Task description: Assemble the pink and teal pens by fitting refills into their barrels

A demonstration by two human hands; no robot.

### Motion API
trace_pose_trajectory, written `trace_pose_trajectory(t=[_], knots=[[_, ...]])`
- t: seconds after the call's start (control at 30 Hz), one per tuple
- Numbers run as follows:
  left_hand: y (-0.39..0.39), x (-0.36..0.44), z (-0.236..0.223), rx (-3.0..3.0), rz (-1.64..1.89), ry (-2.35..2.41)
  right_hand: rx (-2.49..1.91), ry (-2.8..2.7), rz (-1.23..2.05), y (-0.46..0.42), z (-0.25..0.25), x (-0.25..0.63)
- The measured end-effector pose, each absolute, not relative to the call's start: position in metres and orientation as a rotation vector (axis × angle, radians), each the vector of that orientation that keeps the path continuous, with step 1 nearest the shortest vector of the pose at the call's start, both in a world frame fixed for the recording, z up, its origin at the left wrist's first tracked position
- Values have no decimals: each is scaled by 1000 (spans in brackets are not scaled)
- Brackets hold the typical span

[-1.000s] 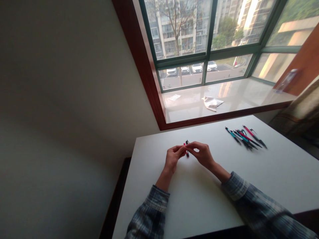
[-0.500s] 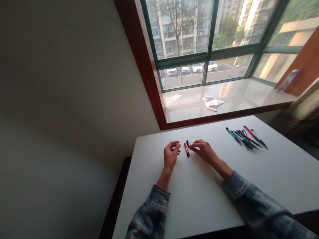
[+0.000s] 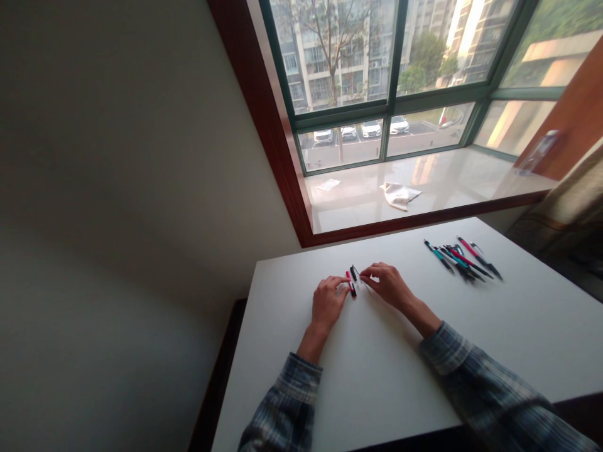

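A short red-and-black pen [image 3: 349, 275] lies on the white table in front of me, and a dark pen [image 3: 353, 272] is close to its right side. My left hand [image 3: 328, 300] is at the red-and-black pen, its thumb and fingertips touching the left side with a gap between them. My right hand [image 3: 387, 284] is closed in a pinch on a thin pen with a clear barrel [image 3: 357, 272], just right of the dark one. The fingers hide part of this pen.
A loose pile of several pens [image 3: 459, 258], teal, red and black, lies toward the back right of the white table [image 3: 396, 376]. Behind it, a crumpled white cloth [image 3: 399, 196] and a flat paper [image 3: 328, 184] rest on the windowsill. A wall [image 3: 141, 220] stands on the left.
My left hand has moved right and its fingertips now reach the red-and-black pen. My right hand stays in its pinch, with the thin pen drawn slightly apart from the dark one.
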State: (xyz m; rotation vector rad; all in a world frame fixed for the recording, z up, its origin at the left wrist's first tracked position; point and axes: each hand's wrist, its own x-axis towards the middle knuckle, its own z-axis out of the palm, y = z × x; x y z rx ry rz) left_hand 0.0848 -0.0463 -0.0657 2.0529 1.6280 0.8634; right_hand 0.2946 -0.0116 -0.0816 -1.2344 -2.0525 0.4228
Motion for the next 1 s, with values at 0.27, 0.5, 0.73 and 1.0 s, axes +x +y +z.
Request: trace_pose_trajectory(t=[0.27, 0.5, 0.73, 1.0], knots=[[-45, 87, -69, 2127, 803, 1619, -1399, -2149, 577, -11, -76, 314], [-44, 90, -71, 2149, 789, 1624, -1348, -2185, 592, -12, -76, 307], [-43, 91, -73, 2166, 790, 1619, -1338, -2182, 588, -13, -78, 304], [-42, 91, -73, 2174, 791, 1596, -1316, -2163, 619, -15, -79, 302]])
